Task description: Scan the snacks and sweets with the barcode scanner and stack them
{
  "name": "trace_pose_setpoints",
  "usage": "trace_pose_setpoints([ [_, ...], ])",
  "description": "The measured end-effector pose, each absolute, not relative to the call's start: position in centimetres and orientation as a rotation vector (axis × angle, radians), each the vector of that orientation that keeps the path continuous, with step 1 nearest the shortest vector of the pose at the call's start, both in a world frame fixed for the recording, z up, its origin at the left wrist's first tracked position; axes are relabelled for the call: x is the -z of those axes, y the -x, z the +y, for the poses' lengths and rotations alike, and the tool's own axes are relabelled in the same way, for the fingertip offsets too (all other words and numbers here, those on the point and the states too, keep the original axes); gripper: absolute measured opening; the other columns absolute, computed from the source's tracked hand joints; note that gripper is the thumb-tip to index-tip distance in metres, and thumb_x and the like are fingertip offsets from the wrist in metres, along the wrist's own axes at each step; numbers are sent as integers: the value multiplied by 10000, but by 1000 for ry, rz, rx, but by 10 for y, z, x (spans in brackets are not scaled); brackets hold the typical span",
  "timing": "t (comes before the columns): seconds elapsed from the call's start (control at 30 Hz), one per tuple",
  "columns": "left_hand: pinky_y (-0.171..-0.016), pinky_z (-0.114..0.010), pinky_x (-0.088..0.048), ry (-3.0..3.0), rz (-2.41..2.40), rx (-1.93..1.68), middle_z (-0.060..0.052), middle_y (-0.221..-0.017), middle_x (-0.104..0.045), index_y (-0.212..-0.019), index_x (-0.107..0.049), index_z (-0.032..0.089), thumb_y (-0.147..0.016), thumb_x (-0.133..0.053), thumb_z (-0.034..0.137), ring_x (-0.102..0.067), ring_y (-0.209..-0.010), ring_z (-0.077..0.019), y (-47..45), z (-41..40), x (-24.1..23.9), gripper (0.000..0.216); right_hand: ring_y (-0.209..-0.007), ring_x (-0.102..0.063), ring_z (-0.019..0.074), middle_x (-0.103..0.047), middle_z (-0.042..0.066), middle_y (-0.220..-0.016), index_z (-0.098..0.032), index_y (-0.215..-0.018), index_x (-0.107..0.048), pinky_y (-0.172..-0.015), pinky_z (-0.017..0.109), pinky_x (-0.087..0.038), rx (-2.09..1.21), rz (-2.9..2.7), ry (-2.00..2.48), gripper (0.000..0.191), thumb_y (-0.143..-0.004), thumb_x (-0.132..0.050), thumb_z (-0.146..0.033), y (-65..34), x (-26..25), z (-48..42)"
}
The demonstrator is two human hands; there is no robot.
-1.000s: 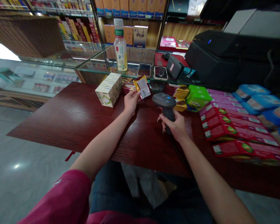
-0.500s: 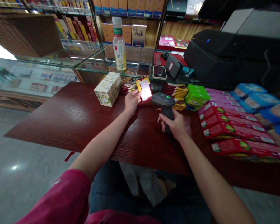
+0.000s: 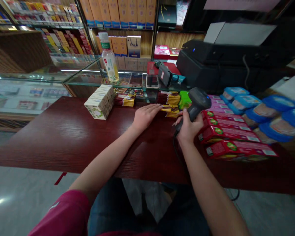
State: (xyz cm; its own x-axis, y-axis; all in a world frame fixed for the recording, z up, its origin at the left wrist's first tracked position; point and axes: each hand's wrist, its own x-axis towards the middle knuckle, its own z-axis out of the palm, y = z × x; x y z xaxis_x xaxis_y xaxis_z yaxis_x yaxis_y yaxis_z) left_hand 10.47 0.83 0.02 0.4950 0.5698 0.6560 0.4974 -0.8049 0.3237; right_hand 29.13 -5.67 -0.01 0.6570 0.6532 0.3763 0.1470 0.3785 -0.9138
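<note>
My left hand (image 3: 147, 116) reaches across the dark wooden counter, palm down, its fingertips on the near end of a yellow and brown snack packet (image 3: 169, 108). The thumb is hidden beneath the hand. That packet lies over a pile of similar packets (image 3: 172, 114). In my right hand (image 3: 189, 126) is a black barcode scanner (image 3: 198, 100), gripped by its handle and tilted, with a small blue light on its head. Its cable runs down to the counter. Left of my left hand lies another stack of yellow and red packets (image 3: 125, 98).
A block of white boxes (image 3: 99, 102) stands on the left of the counter (image 3: 51, 131). Red boxes (image 3: 238, 149) and blue-lidded tubs (image 3: 272, 108) fill the right. Behind are a drink bottle (image 3: 110, 62), a glass case and black machines (image 3: 201, 65).
My left hand has moved right from the scanner's front, lowering from a raised packet to the right-hand pile. The scanner has swung up and right, its light turning from green to blue.
</note>
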Motion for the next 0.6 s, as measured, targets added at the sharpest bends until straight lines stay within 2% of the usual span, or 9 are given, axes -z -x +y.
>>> trace_pose_setpoints([
  [0.1,-1114,-408,-555,-2845,996,-1009,-121,-1403,-740,-1374,-729,207,-1034,-575,147,-692,-1334,-267,-132,9,4,378,-455,-580,205,-672,24,-763,-289,-1308,-562,-464,399,-524,-396,-790,1159,569,-886,-706,-643,-295,2,-55],
  [0.2,-1084,-423,-559,-2926,1058,-931,-156,-1444,-709,-1421,-691,177,-1045,-535,135,-666,-1368,-287,-150,14,10,409,-445,-586,203,-647,6,-728,-281,-1272,-574,-459,386,-521,-414,-812,1158,550,-894,-675,-667,-292,3,-54],
  [0.37,-1164,-434,-502,-2961,989,-885,-181,-1546,-623,-1517,-600,149,-1059,-481,142,-599,-1454,-285,-163,16,15,473,-425,-575,183,-651,-7,-698,-262,-1190,-594,-439,354,-513,-452,-774,1151,505,-858,-731,-617,-284,2,-54],
  [0.5,-1249,-403,-438,-2863,922,-1075,-146,-1603,-580,-1558,-541,158,-1077,-445,181,-539,-1512,-237,-146,18,12,491,-421,-535,139,-660,-24,-725,-261,-1142,-596,-412,299,-467,-594,-830,1088,472,-829,-774,-567,-278,-4,-60],
  [0.6,-1277,-404,-414,-2698,1115,-1296,-110,-1576,-614,-1541,-553,203,-1059,-387,131,-536,-1511,-204,-101,31,11,515,-439,-524,107,-699,-23,-806,-256,-1102,-614,-412,267,-472,-889,-943,995,428,-813,-791,-517,-272,-9,-68],
])
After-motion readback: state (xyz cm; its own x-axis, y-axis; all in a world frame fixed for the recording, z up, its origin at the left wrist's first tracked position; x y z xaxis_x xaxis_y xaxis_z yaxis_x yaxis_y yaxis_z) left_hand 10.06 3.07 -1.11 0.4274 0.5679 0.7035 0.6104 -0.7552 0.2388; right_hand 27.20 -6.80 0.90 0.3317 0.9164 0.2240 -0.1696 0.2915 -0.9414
